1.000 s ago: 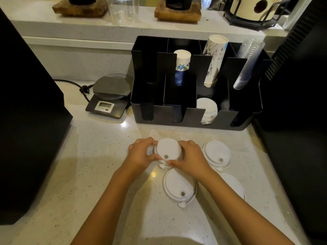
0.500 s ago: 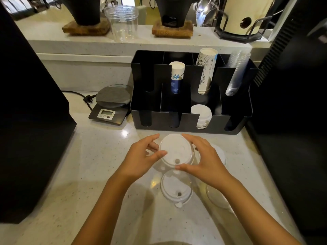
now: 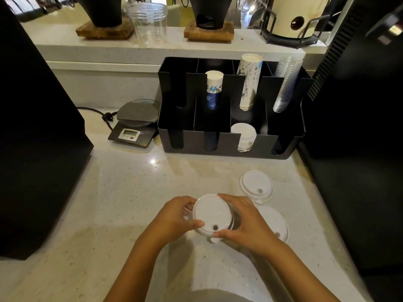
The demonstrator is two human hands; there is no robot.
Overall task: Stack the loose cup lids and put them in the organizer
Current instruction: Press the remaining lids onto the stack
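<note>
A small stack of white cup lids [image 3: 211,213] is gripped between my left hand [image 3: 174,219] and my right hand [image 3: 244,223], low over the counter near me. Fingers of both hands wrap its rim. Two loose white lids lie on the counter to the right: one [image 3: 256,185] further away, one [image 3: 275,223] partly behind my right hand. The black organizer [image 3: 229,147] stands at the back; a stack of white lids [image 3: 244,136] sits in its third front slot.
The organizer's rear slots hold paper cup stacks [image 3: 249,81] and clear plastic cups [image 3: 285,83]. A small digital scale [image 3: 133,125] sits left of it. Black machines [image 3: 39,127] flank the counter on both sides. A raised shelf with a clear jar [image 3: 149,25] runs behind.
Both hands have carried the held lids toward me and set them over the near lid that lay on the counter; that lid is no longer seen separately.
</note>
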